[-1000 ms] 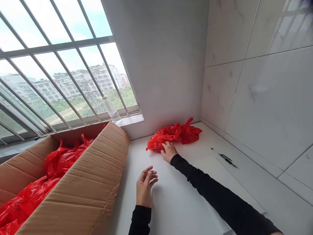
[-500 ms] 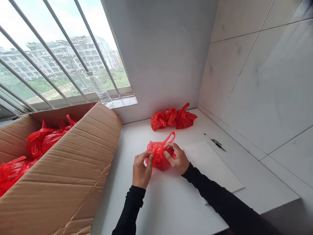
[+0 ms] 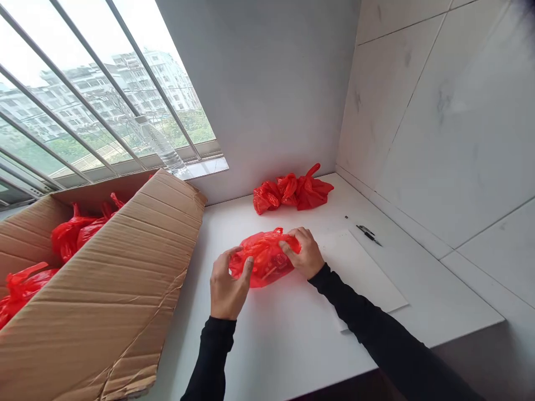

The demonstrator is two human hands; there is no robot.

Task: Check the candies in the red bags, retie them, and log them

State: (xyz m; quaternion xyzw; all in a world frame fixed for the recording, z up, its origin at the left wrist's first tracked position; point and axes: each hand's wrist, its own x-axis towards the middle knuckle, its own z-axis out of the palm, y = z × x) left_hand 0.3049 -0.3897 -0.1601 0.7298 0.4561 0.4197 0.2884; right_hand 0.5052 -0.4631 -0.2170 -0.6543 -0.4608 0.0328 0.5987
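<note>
**Support from 2 sides**

Worktop (image 3: 271,345): flat, likely takes the load. Cardboard box (image 3: 104,284), left: walls presumably corral the boxed bags (image 3: 69,234). Red bag (image 3: 267,273): on worktop, likely steadied from either side. Left hand (image 3: 225,287): fingers apart, left edge. Right hand (image 3: 308,257): fingers at right edge; whether clamped, cannot tell.

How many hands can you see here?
2: the left hand is at the left side of the nearer red bag on the white table, the right hand at that bag's right side. No other hand shows.
</note>
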